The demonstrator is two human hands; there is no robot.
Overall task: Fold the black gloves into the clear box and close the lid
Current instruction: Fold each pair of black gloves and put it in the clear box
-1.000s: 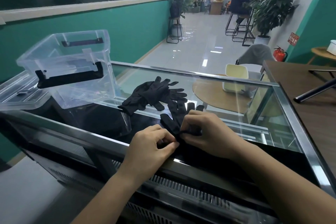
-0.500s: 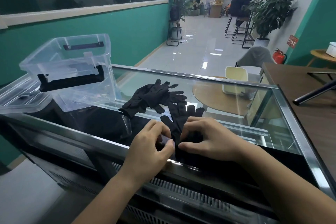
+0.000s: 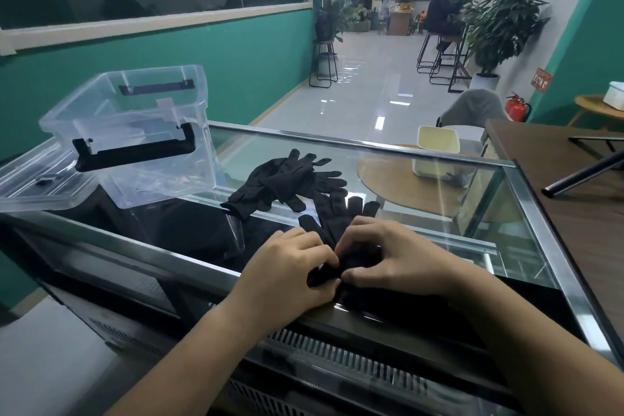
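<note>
Pinching at the cuff end of a flat black fabric glove, both hands work close together on the near edge of the glass-topped display bench. That glove lies with its fingertips pointing away from the person, its wrist end hidden under the two hands. The left hand has its fingers curled down and closed on a bunched fold of the dark cloth, thumb and forefinger nipped together. The right hand mirrors it, fingers arched and closed on the same gathered edge, so the two grips almost touch.

A loose heap of further black gloves rests just beyond, between the hands and the clear plastic storage box, which stands open at the left of the bench with black handles on its rim. Its clear lid lies beside it on the far left, touching or nearly touching the box wall; I cannot tell which.

Judging by the way it drapes and wrinkles, the glove is thin, light and limp, with no stiffness to hold a crease, so a fold will likely spring open unless pressed flat or held. The smooth glass gives little friction, and the cloth may slide when pushed. Taking it at the cuff and turning that end over toward the fingertips looks like the sensible hold. None of the gloves is in the box yet.
</note>
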